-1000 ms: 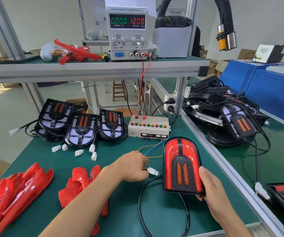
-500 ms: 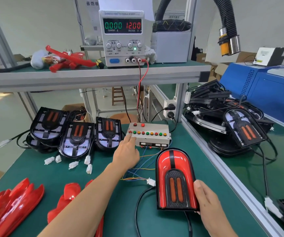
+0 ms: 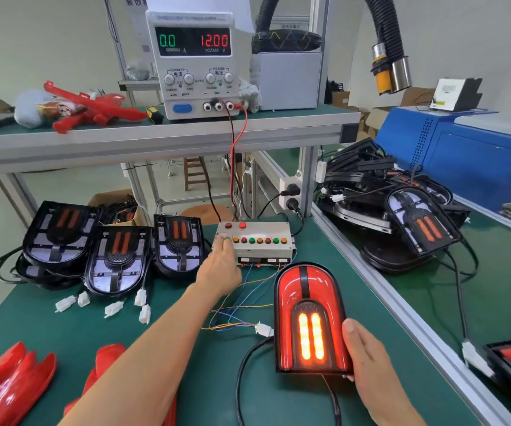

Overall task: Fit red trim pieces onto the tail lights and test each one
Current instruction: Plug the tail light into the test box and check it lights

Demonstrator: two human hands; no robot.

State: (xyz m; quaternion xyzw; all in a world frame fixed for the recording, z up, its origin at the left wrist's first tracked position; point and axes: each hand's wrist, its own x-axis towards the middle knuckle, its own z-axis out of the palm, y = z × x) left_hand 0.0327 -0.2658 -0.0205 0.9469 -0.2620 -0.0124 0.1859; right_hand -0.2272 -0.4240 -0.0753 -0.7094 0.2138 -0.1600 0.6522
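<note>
Tail light: the arch-shaped black tail light with glossy red trim fitted [image 3: 309,318] sits on the green bench mat [image 3: 186,379] at near right, its two centre bars glowing orange.
Right hand: the right hand [image 3: 368,358] clasps the lamp's lower right edge, thumb on the face; steadying it face-up lets every segment be checked.
Plug: the white connector [image 3: 264,329] is mated to the thin coloured wires just left of the lamp.
Spare trims: loose red trim pieces [image 3: 11,382] lie at near left.
Left hand: the left hand [image 3: 222,269] reaches out, fingers extended, a fingertip on the leftmost button.
Test box: on the beige box with coloured buttons [image 3: 257,241], I would press each in turn, pausing to watch the lamp.
Untrimmed lamps: three black untrimmed lamps [image 3: 119,259] wait beyond, left.
Writing: the grey bench power supply [image 3: 194,63] reads 0.0 CURRENT A, 12.00 VOLTAGE V; its brand is illegible.
</note>
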